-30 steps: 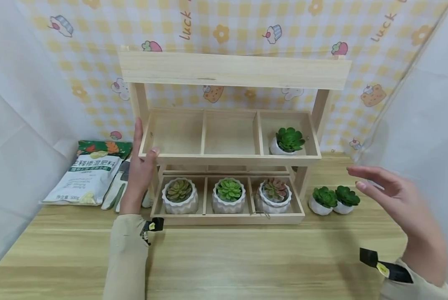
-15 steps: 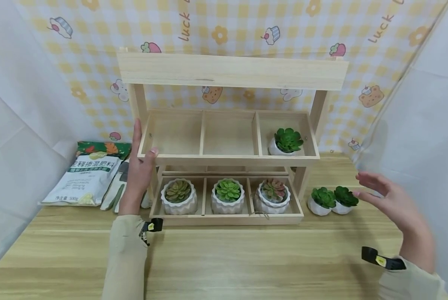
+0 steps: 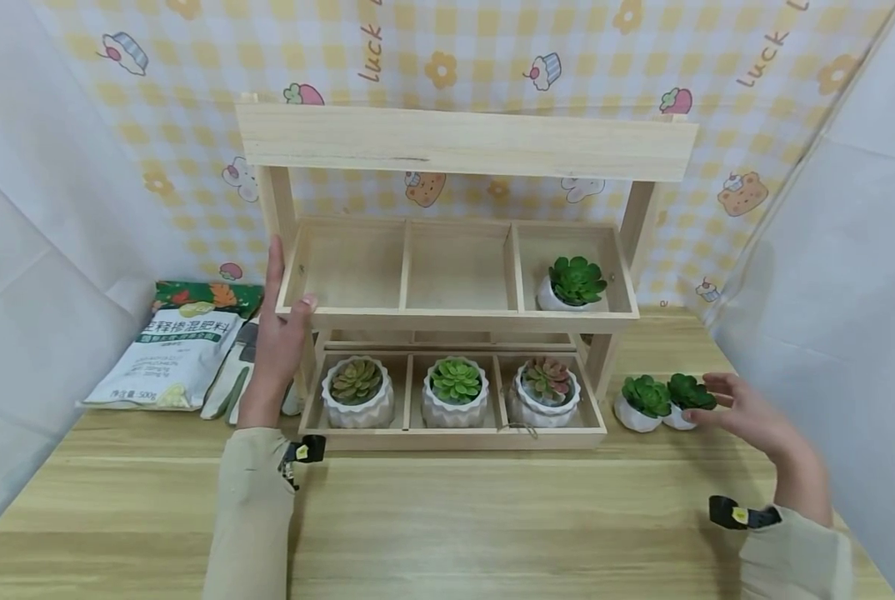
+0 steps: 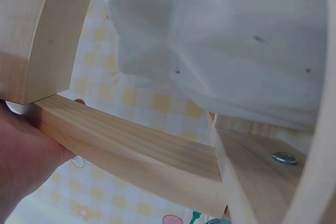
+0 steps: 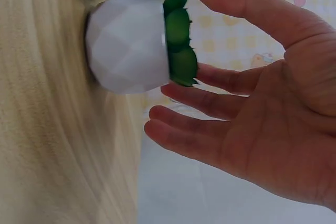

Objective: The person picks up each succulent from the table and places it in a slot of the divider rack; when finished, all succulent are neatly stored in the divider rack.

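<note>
My left hand [image 3: 279, 343] grips the left front corner of the upper tray on a wooden plant stand [image 3: 455, 323], thumb over its front edge. In the left wrist view that hand [image 4: 26, 158] is partly cut off beside the wood. At the right, my right hand [image 3: 755, 423] reaches around a green potted succulent [image 3: 691, 390], thumb and fingers spread on either side of it. The right wrist view shows its white faceted pot [image 5: 126, 45] beside the open hand [image 5: 257, 103]. Another green succulent [image 3: 646, 397] stands close on its left.
One green succulent [image 3: 577, 282] sits in the upper tray's right compartment. The lower tray [image 3: 455, 440] holds three succulents in white scalloped pots. A fertilizer bag [image 3: 170, 354] and gloves [image 3: 230, 375] lie at the left. A patterned cloth [image 3: 477, 50] hangs behind.
My right hand has moved left and down to the right-hand green succulent on the table. My left hand has stayed at the tray corner.
</note>
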`<action>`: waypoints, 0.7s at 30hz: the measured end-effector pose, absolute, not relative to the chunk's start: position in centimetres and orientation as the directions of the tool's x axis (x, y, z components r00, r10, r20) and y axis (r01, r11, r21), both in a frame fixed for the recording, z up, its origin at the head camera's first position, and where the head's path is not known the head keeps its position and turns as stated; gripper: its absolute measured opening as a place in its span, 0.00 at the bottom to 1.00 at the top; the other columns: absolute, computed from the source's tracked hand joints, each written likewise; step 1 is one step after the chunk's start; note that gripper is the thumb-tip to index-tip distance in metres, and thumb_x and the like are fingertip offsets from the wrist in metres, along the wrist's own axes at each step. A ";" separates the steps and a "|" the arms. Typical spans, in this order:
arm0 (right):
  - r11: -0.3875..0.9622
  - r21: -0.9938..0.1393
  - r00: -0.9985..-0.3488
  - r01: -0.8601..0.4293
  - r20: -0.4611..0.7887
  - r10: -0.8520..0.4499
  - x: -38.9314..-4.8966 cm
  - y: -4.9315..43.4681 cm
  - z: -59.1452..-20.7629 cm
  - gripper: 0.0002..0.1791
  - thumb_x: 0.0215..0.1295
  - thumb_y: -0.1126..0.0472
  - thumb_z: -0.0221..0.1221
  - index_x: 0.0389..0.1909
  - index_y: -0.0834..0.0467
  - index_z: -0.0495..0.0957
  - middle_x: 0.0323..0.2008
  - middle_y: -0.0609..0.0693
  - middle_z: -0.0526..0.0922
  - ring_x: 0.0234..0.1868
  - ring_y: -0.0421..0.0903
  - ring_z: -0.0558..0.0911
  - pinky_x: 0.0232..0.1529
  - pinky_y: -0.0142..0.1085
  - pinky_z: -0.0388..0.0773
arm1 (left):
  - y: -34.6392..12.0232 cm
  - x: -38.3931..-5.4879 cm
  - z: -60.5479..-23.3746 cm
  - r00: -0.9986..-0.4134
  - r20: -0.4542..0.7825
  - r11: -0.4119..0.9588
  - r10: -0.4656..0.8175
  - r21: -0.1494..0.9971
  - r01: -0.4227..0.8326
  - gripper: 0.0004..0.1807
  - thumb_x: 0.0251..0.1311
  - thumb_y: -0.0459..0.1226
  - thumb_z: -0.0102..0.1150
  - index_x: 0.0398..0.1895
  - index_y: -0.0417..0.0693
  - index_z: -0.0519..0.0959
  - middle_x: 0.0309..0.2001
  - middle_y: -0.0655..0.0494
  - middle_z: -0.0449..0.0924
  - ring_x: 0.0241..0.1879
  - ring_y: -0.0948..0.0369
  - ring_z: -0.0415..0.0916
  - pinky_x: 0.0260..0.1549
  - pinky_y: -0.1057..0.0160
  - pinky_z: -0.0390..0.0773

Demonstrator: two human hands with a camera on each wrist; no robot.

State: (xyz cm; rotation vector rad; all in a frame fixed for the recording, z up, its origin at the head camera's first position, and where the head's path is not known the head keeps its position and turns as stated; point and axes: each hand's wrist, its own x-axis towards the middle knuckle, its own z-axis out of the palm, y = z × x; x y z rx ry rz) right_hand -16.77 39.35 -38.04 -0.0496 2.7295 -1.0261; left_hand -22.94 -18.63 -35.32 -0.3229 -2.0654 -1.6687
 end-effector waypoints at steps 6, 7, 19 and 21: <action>0.805 -0.593 -0.979 0.025 -0.176 -0.099 -17.0 39.4 -39.0 0.47 0.57 0.53 0.62 0.62 0.79 0.49 0.56 0.79 0.58 0.54 0.75 0.63 0.47 0.60 0.66 | -18.4 -22.9 -35.2 -0.866 0.490 0.243 -0.101 0.856 0.456 0.41 0.59 0.41 0.46 0.72 0.76 0.42 0.72 0.66 0.39 0.68 0.54 0.47 0.57 0.38 0.52; 0.812 -0.583 -0.980 0.019 -0.170 -0.099 -17.0 39.4 -39.1 0.45 0.57 0.53 0.63 0.61 0.80 0.50 0.54 0.79 0.60 0.53 0.73 0.65 0.46 0.59 0.67 | -18.4 -22.8 -35.1 -0.868 0.486 0.240 -0.101 0.859 0.452 0.41 0.58 0.41 0.46 0.72 0.76 0.42 0.72 0.66 0.38 0.68 0.53 0.47 0.57 0.38 0.53; 0.799 -0.600 -0.984 0.035 -0.160 -0.077 -17.8 39.3 -40.1 0.41 0.56 0.58 0.63 0.55 0.81 0.52 0.48 0.78 0.64 0.49 0.68 0.68 0.46 0.55 0.67 | -18.3 -22.2 -34.4 -0.879 0.468 0.211 -0.096 0.872 0.441 0.41 0.59 0.40 0.46 0.73 0.74 0.41 0.73 0.63 0.38 0.68 0.52 0.47 0.57 0.39 0.53; 0.796 -0.604 -0.984 0.039 -0.161 -0.073 -17.9 39.3 -40.1 0.40 0.57 0.59 0.63 0.55 0.81 0.51 0.48 0.78 0.64 0.49 0.68 0.68 0.46 0.55 0.67 | -18.4 -22.4 -34.7 -0.873 0.477 0.216 -0.098 0.867 0.449 0.41 0.59 0.41 0.46 0.73 0.75 0.41 0.73 0.64 0.38 0.68 0.53 0.47 0.57 0.39 0.53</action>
